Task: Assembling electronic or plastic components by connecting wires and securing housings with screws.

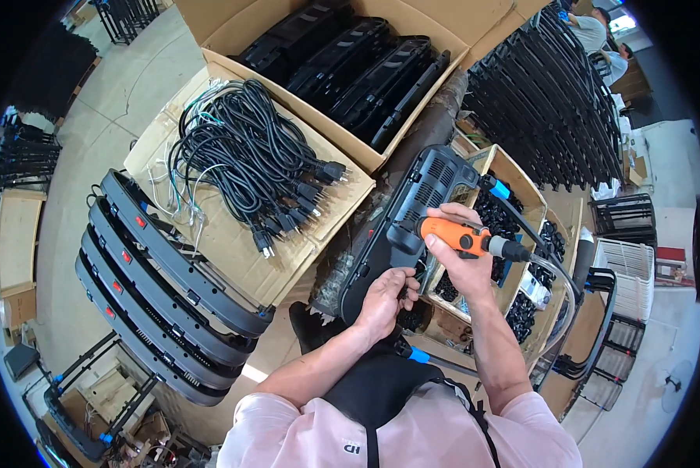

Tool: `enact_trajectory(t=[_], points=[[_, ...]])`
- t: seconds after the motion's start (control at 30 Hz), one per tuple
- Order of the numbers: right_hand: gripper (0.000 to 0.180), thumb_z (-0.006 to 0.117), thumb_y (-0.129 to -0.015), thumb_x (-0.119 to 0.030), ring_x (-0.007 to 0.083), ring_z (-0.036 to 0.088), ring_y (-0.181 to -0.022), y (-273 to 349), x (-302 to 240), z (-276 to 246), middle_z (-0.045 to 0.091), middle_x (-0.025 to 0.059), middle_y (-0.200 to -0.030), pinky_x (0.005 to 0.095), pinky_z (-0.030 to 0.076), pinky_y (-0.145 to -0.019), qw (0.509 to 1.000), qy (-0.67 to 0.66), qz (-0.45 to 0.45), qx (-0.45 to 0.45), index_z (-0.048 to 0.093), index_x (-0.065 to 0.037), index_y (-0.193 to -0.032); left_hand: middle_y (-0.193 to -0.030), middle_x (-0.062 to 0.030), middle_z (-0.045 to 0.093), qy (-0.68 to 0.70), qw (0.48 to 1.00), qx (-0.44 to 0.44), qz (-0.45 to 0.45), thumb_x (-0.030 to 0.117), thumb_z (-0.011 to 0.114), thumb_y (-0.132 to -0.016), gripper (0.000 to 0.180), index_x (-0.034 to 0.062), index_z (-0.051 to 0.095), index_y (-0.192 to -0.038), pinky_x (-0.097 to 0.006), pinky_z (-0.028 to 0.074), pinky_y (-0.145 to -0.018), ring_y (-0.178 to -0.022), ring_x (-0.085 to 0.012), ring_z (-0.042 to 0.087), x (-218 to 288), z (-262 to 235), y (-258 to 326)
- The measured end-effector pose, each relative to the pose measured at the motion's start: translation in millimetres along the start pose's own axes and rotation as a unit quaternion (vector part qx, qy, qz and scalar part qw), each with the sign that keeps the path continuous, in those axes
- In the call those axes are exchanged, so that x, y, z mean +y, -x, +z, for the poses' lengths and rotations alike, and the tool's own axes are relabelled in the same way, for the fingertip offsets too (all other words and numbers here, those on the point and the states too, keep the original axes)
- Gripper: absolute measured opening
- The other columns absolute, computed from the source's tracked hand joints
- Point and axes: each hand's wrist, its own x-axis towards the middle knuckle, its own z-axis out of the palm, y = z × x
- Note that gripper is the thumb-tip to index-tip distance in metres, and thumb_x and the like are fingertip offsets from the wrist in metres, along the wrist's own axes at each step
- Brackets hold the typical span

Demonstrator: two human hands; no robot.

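Right hand (467, 269) wrapped round an orange power tool (451, 234), thumb on its near side; left hand (386, 300) has thumb and fingers drawn together at the right edge of a black housing (377, 253), beside thin wires (421, 274); cannot tell whether it pinches them. Housing lies on a dark support (445, 101), which shows along the housing's left edge; a cardboard sheet (287, 273) farther left carries bundled black cords (244, 156), plugs toward its right edge; an open carton (342, 132) beyond holds black panels (389, 78).
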Motion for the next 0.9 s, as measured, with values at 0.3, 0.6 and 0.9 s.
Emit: enact_trajectory(t=[0.3,0.6,0.9], points=[[0.050,0.081,-0.088,-0.006,0.0199,0.068,-0.115,-15.6,5.8,18.1,0.072,0.0130,-0.126,0.0358,0.054,-0.104,0.998,0.052,-0.001,-0.041,0.060,-0.002,-0.133,-0.096,-0.0027,0.068,-0.013,1.000,-0.025,0.013,0.021,0.050,-0.113,0.024,0.0033,0.061,-0.126,-0.023,0.048,-0.064,-0.076,-0.0088,0.061,-3.5,-2.9,-1.4],[0.036,0.082,-0.086,-0.009,0.0164,0.073,-0.098,-25.3,-3.3,25.6,0.076,0.0083,-0.107,0.0326,0.059,-0.089,0.977,0.181,-0.043,-0.100,0.068,-0.005,-0.119,-0.098,-0.0047,0.071,-0.039,0.998,-0.043,0.020,0.022,0.053,-0.113,0.025,0.0017,0.061,-0.125,-0.022,0.048,-0.061,-0.072,-0.0074,0.060,-13.5,-10.2,-9.6],[0.039,0.081,-0.086,-0.009,0.0164,0.072,-0.099,-23.8,1.0,22.6,0.074,0.0087,-0.109,0.0312,0.058,-0.091,0.980,0.162,-0.017,-0.114,0.068,-0.005,-0.122,-0.099,-0.0067,0.072,0.009,0.999,-0.031,0.041,0.022,0.055,-0.112,0.025,0.0018,0.063,-0.123,-0.023,0.047,-0.060,-0.071,-0.0093,0.061,-15.1,-7.5,-8.6]])
